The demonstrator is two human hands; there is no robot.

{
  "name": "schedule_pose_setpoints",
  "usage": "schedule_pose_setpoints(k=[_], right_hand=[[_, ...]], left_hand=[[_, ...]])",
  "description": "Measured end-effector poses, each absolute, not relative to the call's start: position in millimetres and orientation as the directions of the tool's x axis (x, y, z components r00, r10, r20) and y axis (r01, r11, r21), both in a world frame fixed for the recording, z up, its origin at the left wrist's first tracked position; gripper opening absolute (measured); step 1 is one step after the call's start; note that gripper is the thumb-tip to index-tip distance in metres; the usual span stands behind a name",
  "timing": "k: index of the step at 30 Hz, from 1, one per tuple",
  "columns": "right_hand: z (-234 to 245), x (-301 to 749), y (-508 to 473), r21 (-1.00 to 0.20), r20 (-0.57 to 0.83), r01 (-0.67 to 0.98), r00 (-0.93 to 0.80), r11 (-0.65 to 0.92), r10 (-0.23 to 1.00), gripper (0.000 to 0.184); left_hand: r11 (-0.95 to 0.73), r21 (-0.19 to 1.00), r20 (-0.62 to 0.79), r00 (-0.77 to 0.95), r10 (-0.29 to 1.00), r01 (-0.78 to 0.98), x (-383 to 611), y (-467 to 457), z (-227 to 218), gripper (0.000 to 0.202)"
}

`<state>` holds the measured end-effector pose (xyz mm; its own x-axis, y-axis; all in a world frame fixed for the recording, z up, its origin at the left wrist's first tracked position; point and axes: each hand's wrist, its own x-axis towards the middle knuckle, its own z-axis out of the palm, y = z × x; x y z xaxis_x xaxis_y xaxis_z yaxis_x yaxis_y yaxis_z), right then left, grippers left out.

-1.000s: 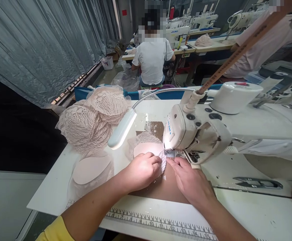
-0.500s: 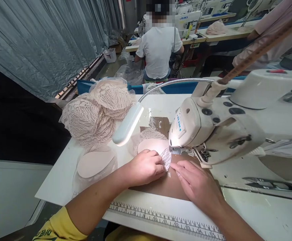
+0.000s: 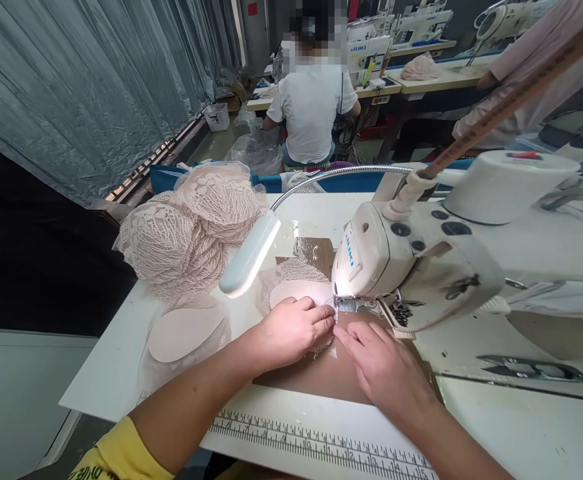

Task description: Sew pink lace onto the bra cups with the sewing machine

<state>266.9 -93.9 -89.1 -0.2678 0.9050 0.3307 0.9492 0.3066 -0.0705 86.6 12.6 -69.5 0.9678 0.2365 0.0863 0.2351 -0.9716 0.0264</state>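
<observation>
My left hand (image 3: 291, 331) lies curled on a pale lace bra cup (image 3: 299, 283) beside the needle of a white sewing machine (image 3: 411, 260), its fingertips pinching the lace edge. My right hand (image 3: 379, 360) rests on the brown plate in front of the presser foot, fingers together and pressing the same lace edge toward the needle. The lace strip between the fingertips is mostly hidden by both hands.
A heap of lace cups (image 3: 191, 227) and a flat foam pad (image 3: 186, 331) lie to the left. A gooseneck lamp (image 3: 249, 255) hangs over the work. Thread snips (image 3: 529, 367) lie right; a ruler strip (image 3: 316, 443) runs along the table's near edge. Another person (image 3: 311, 107) sits ahead.
The lace flap that stood up between my hands is now pressed down and pushed closer under the needle. Both hands have closed in toward the presser foot.
</observation>
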Motion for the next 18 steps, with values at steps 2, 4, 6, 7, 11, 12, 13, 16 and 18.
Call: schedule_pose_setpoints(k=[2,4,6,7,11,12,13,16,18], right_hand=[[-90,267,-94,-0.070,0.326,0.951,-0.263,0.301,0.908,0.044],[-90,266,-93,-0.072,0.322,0.954,-0.255,0.292,0.912,0.044],[-89,266,-93,-0.072,0.324,0.956,-0.246,0.283,0.913,0.044],[-89,266,-92,-0.070,0.326,0.959,-0.238,0.275,0.915,0.044],[-88,265,-89,-0.049,0.325,0.973,-0.197,0.225,0.925,0.040],[-88,265,-88,-0.041,0.325,0.977,-0.187,0.211,0.927,0.040],[-88,265,-87,-0.033,0.327,0.979,-0.179,0.200,0.928,0.039],[-89,266,-87,-0.009,0.338,0.985,-0.158,0.171,0.928,0.041],[-91,268,-87,-0.010,0.344,0.988,-0.139,0.152,0.928,0.043]], left_hand=[[-0.973,0.025,0.077,0.970,0.232,0.231,86,14,-69,0.034],[-0.971,0.027,0.064,0.969,0.238,0.237,85,14,-69,0.035],[-0.969,0.032,0.057,0.967,0.248,0.247,87,14,-70,0.036],[-0.967,0.038,0.058,0.965,0.256,0.254,88,14,-71,0.036],[-0.952,0.083,0.088,0.950,0.300,0.293,92,13,-73,0.036],[-0.949,0.097,0.096,0.946,0.310,0.301,93,13,-72,0.036],[-0.945,0.109,0.104,0.942,0.320,0.309,93,12,-71,0.035],[-0.929,0.147,0.112,0.928,0.356,0.338,92,10,-63,0.032],[-0.917,0.179,0.107,0.920,0.378,0.356,90,8,-58,0.030]])
